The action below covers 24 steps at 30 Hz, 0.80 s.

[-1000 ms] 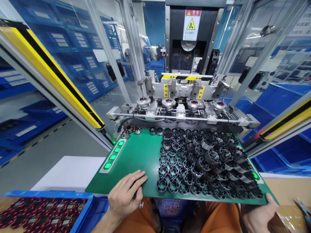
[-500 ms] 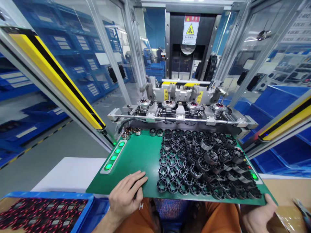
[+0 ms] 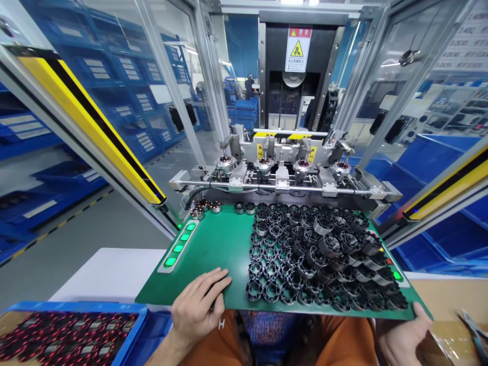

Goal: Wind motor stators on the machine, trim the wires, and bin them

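My left hand (image 3: pixel 202 300) lies on the front edge of the green tabletop (image 3: pixel 213 249), its fingers stretched out with nothing held. At the front right corner, my right hand (image 3: pixel 406 333) grips the tabletop edge; the thumb is on top and the fingers are hidden below. Black motor stator cores (image 3: pixel 271 291) stand in rows and stacks across the tabletop's right side. Several copper-wound stators (image 3: pixel 216 207) sit at its back left. Behind them, a machine (image 3: pixel 282 175) carries a row of holders with wound stators in them.
A blue tray (image 3: pixel 143 317) of red-wound stators stands at lower left. Lit green buttons (image 3: pixel 178 248) line the tabletop's left side. Yellow sensor bars (image 3: pixel 95 132) flank the machine. Pliers (image 3: pixel 475 330) lie at lower right, and blue bins (image 3: pixel 438 178) stand beyond.
The view has shifted very slightly. Both hands, the stator cores and the machine look the same.
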Motion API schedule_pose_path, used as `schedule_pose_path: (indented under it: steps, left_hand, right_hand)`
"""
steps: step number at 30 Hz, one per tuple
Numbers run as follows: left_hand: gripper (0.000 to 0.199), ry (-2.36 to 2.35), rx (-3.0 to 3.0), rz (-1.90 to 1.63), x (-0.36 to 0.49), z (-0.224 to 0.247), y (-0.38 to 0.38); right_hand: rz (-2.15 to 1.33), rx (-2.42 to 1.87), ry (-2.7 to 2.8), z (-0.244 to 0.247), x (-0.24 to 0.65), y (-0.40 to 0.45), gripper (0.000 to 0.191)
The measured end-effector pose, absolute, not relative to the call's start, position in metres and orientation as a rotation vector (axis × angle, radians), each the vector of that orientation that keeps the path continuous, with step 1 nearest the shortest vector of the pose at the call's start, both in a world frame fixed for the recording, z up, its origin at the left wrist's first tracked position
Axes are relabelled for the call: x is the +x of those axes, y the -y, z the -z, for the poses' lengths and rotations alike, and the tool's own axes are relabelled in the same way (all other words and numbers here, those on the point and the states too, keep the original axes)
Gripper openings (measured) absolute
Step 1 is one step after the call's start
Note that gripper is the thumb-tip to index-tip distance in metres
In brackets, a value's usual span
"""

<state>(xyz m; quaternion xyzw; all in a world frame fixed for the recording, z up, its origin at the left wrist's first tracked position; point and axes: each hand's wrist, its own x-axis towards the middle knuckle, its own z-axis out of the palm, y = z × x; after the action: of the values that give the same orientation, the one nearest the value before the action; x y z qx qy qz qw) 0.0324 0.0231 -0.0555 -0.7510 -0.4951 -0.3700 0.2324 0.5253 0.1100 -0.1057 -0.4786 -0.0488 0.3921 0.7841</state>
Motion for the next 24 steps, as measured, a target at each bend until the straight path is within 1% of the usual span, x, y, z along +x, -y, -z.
schedule_pose_path:
  steps: [6, 13, 24]
  left_hand:
    - [0.033, 1.364, -2.065, 1.029, 0.032, 0.055, -0.023]
    - [0.033, 1.355, -2.062, 1.031, 0.032, 0.056, -0.023]
    - [0.032, 1.365, -2.060, 1.027, 0.032, 0.057, -0.023]
  right_hand:
    - [-0.814, -1.029, 0.054, 0.102, 0.523, -0.111, 0.039]
    - [-0.835, -1.039, 0.060, 0.093, 0.517, -0.109, 0.040]
    - [-0.841, -1.029, 0.077, 0.099, 0.522, -0.109, 0.037]
